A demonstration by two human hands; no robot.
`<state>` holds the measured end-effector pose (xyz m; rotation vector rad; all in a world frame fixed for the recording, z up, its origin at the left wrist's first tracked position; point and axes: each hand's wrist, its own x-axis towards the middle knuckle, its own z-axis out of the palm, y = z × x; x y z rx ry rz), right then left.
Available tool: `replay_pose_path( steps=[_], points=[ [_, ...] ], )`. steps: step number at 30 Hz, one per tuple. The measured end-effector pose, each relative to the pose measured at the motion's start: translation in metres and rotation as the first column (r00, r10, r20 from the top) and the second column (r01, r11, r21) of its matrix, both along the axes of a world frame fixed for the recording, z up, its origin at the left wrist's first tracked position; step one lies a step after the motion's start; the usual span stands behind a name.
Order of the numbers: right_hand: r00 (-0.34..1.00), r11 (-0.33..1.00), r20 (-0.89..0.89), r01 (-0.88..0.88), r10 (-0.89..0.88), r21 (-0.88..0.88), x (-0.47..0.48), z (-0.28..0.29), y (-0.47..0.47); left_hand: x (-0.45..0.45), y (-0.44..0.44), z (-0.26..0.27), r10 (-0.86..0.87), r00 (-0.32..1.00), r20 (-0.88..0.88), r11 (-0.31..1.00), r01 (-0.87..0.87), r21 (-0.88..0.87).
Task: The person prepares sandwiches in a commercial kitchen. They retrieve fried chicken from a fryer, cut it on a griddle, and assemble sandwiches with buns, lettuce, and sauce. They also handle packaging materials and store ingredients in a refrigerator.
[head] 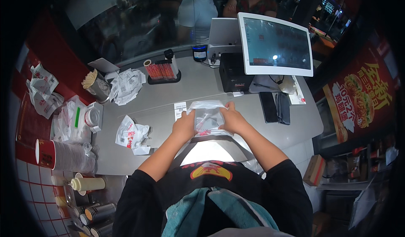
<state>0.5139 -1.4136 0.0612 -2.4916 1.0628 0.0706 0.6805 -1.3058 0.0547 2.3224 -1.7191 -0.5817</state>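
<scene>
A thin white translucent plastic bag [208, 118] with red print is held near the front edge of the grey counter [164, 94]. My left hand [185, 126] grips its left side, and my right hand [233, 118] grips its right side, so its mouth is spread between them. Whether anything lies inside cannot be told. Just beyond my left hand lies a small printed slip [180, 108]. Farther left on the counter rests a crumpled white paper bag [131, 135] with red print.
A touchscreen terminal [277, 44], black printer [234, 75] and phone [268, 107] stand or lie at the right. On the left are a receipt pile [128, 86], a stick holder [96, 85], stacked paper cups [63, 154] and a squeeze bottle [88, 184]. People stand behind the glass.
</scene>
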Motion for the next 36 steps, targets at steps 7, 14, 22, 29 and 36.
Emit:
replay_pose_path(
  steps=[7,14,22,29,36],
  points=[
    [0.945,0.992,-0.308,-0.123,0.107,-0.033,0.012,-0.034,-0.034,-0.002,-0.037,-0.050,0.075,0.995,-0.071,0.972,-0.057,0.228],
    [0.925,0.966,0.304,-0.177,0.228,-0.186,0.036,0.042,-0.001,-0.015,-0.027,-0.055,0.220,0.967,-0.126,0.951,-0.184,0.247],
    [0.955,0.930,0.083,-0.296,0.285,0.218,0.030,-0.089,-0.025,0.005,-0.014,-0.056,0.244,0.673,-0.698,0.949,-0.315,0.028],
    [0.918,0.912,-0.149,-0.323,0.366,0.251,0.038,-0.078,-0.055,0.080,0.036,-0.028,0.148,0.076,-0.986,0.805,-0.589,0.076],
    [0.962,0.968,0.248,-0.167,0.118,0.188,0.034,0.019,-0.025,0.225,0.144,-0.109,0.731,0.628,0.265,0.682,-0.670,-0.293]
  ],
)
